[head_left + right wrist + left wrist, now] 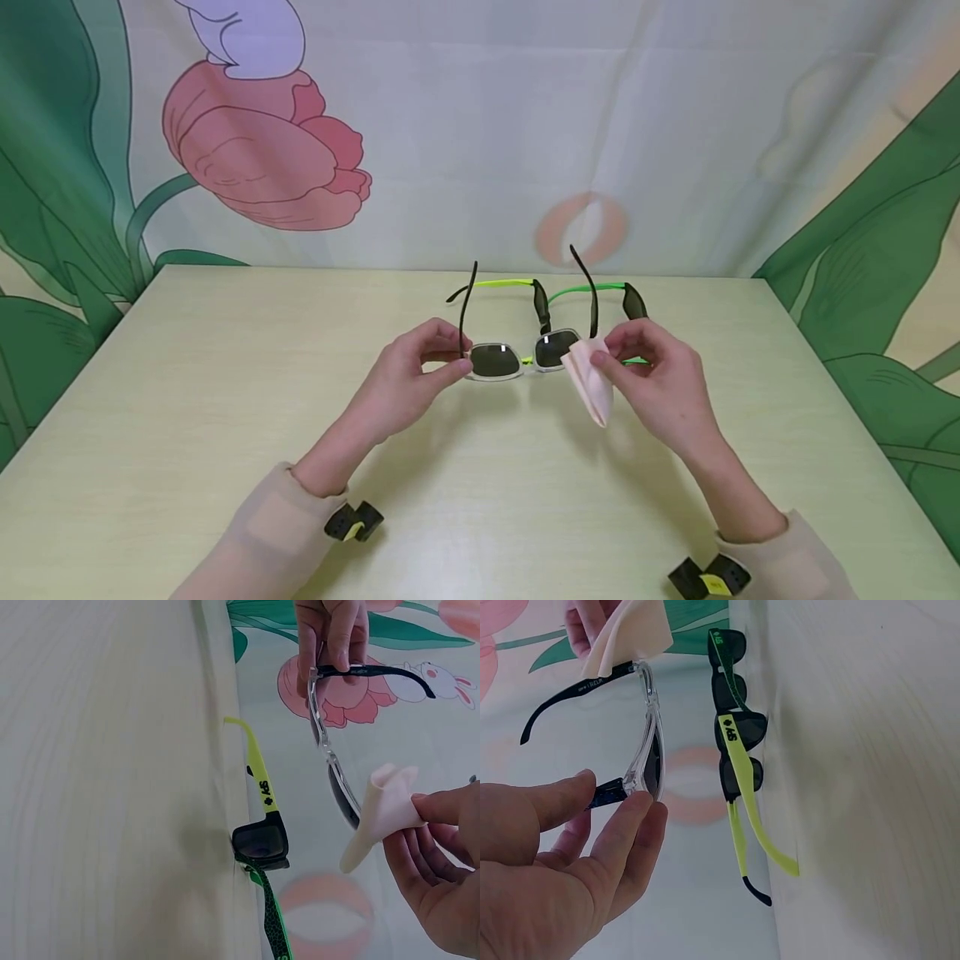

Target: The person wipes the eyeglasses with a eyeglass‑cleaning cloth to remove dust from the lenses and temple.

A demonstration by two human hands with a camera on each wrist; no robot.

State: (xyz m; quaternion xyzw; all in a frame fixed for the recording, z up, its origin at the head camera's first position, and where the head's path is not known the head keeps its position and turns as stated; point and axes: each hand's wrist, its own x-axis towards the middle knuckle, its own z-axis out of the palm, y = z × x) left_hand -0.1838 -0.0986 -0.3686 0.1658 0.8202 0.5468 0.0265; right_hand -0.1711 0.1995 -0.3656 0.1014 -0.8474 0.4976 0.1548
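Note:
My left hand (405,375) pinches one hinge end of a pair of clear-framed sunglasses (495,362), thumb on the near side. Their dark lenses face me, and both black temples are unfolded, pointing up and away. At the opposite end, my right hand (663,387) pinches a folded pale pink cloth (588,383) between thumb and fingers. The cloth overlaps the outer edge of the right-hand lens. In the left wrist view, the cloth (634,634) covers that hinge corner. From the right wrist, the cloth (384,814) sits at the frame's lower end.
Behind the held pair, sunglasses with yellow temples (740,761) and another pair with green temples (724,682) stand side by side on the pale wooden table (187,400). A printed curtain (465,142) hangs along the table's far edge.

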